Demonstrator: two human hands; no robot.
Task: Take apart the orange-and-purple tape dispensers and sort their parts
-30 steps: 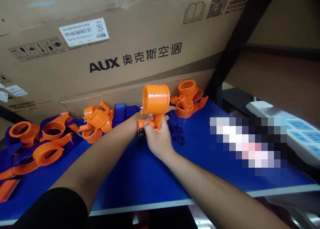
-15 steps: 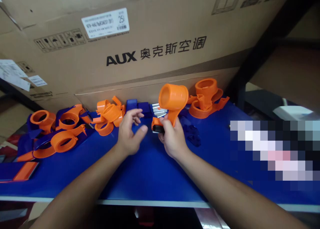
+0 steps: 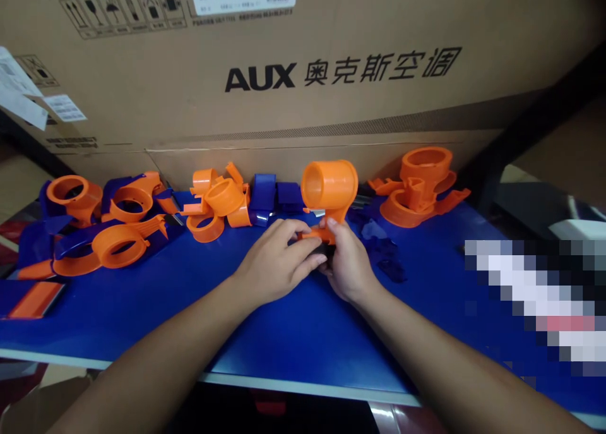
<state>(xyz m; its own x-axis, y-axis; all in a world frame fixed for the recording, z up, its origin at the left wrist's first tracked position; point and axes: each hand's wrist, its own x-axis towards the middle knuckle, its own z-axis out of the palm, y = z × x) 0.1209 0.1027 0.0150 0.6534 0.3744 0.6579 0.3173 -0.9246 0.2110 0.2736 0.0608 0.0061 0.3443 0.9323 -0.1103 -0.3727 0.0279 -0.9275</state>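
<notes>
An orange plastic tape dispenser (image 3: 331, 184) is held upright above the blue surface, its round hub on top. My right hand (image 3: 351, 257) wraps around its lower part, the thumb lying along the orange stem. My left hand (image 3: 279, 260) has come in from the left, and its fingers pinch the dispenser's lower end, where a black piece (image 3: 322, 249) shows between the two hands. The fingertips hide much of that end. Behind the hands, dark blue plastic parts (image 3: 264, 192) stand against the carton.
Orange and blue dispenser parts (image 3: 120, 247) lie on the left of the blue tabletop (image 3: 293, 345); another orange pile (image 3: 218, 200) is left of centre. More orange parts (image 3: 419, 187) stack at right, beside small dark blue pieces (image 3: 386, 251). A large AUX carton (image 3: 284, 118) walls off the back.
My left hand moved right, from open and apart to gripping the dispenser's lower end. My right hand still holds the dispenser. The camera view has shifted somewhat.
</notes>
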